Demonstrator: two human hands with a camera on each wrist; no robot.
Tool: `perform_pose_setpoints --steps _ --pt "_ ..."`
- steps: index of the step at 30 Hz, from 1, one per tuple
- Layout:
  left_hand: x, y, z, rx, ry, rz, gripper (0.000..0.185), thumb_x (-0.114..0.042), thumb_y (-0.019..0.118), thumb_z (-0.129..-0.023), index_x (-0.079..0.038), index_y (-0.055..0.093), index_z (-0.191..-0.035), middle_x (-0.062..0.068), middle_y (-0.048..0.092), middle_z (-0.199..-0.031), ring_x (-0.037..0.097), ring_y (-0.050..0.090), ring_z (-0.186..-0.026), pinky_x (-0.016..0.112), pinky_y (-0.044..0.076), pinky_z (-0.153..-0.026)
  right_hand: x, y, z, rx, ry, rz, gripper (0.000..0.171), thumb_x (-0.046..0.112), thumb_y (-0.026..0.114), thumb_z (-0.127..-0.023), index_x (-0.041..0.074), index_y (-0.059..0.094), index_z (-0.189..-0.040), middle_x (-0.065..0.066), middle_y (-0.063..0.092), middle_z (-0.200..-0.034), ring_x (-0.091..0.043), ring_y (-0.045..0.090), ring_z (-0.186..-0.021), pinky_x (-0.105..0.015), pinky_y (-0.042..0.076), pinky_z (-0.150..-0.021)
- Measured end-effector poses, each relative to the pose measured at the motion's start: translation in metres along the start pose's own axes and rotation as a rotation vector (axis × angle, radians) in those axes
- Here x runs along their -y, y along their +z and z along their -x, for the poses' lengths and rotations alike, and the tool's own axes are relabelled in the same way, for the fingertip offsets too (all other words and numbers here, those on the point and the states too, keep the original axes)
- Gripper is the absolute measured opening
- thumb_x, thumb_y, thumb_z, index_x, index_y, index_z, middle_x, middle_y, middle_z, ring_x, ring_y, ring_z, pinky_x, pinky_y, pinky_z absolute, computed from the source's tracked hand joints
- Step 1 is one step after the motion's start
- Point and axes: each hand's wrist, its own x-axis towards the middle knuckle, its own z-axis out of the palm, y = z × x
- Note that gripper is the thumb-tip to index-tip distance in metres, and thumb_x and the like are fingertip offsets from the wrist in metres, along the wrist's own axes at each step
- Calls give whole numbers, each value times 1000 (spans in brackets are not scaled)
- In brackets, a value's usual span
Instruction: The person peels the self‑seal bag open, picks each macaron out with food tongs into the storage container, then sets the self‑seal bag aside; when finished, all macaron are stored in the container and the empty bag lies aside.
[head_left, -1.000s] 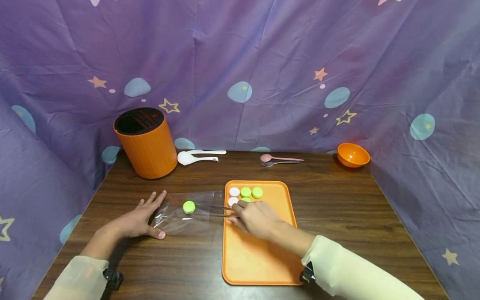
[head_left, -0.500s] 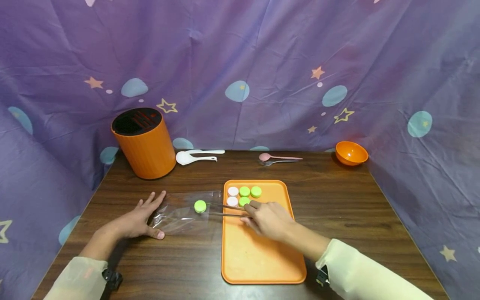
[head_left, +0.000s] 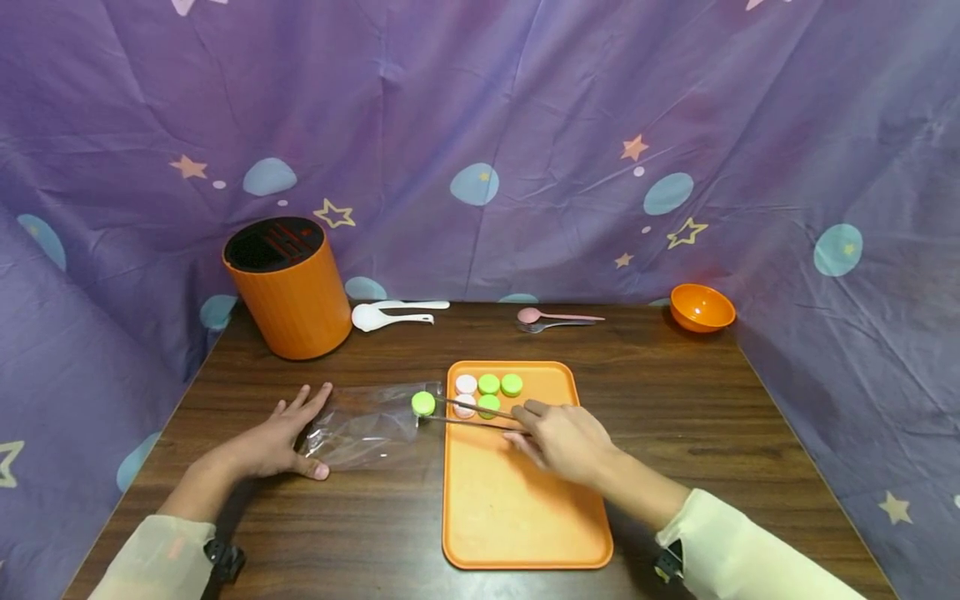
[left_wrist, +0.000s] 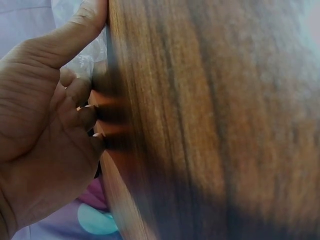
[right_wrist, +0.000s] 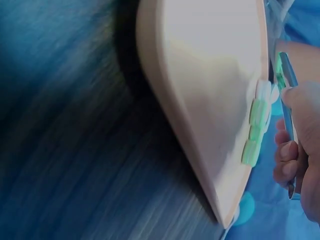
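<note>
My right hand (head_left: 566,440) grips thin metal tongs (head_left: 483,423) above the orange tray (head_left: 525,517). Between the tongs' tips sits a green macaron-like disc (head_left: 423,404), above the right end of a clear plastic bag (head_left: 360,442), just left of the tray. My left hand (head_left: 273,437) rests with spread fingers at the bag's left end; its thumb and fingers reach down to the table in the left wrist view. White discs (head_left: 466,384) and green discs (head_left: 512,385) lie together in the tray's back left corner. In the right wrist view, fingers (right_wrist: 286,165) wrap the tongs.
An orange knife block (head_left: 296,300) stands at the back left. White serving spoons (head_left: 393,317) lie beside it. A pink spoon (head_left: 530,315) and a fork (head_left: 536,327) lie farther right. An orange bowl (head_left: 702,308) stands at the back right.
My right hand has drawn the tongs and the green disc rightward across the bag, toward the tray. The left hand and the bag have stayed in place.
</note>
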Motion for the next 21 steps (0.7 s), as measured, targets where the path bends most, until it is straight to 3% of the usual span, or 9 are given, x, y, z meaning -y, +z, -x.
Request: perform_pose_setpoints --steps 7,14,19,21 --pt "-2 1 1 -15 -23 -12 142 -64 93 -76 -24 5 -180 40 -7 -179 77 -10 -158 91 3 -122 -11 -10 11 -12 35 27 30 39 83 -100 11 77 -110 2 69 -85 -12 63 -57 -33 52 -46" --pt "-31 -7 9 22 -67 -14 141 -47 97 -79 -5 5 -178 44 -7 -177 76 -9 -158 91 4 -123 -22 -15 25 -20 68 43 30 38 86 -98 12 77 -109 1 71 -85 -16 65 -57 -34 52 -46" --pt "-28 -6 8 17 -43 -2 141 -47 97 -79 -7 6 -178 47 -6 -175 79 -10 -155 92 1 -120 -31 -20 37 -51 99 41 32 37 88 -95 10 78 -111 -2 79 -93 -21 73 -64 -40 57 -50" --pt "-27 -5 8 16 -40 -4 141 -48 97 -79 -8 5 -178 47 -7 -175 80 -10 -154 93 1 -120 -36 -22 42 -56 113 42 32 36 88 -94 10 78 -111 -2 78 -91 -19 70 -62 -38 56 -49"
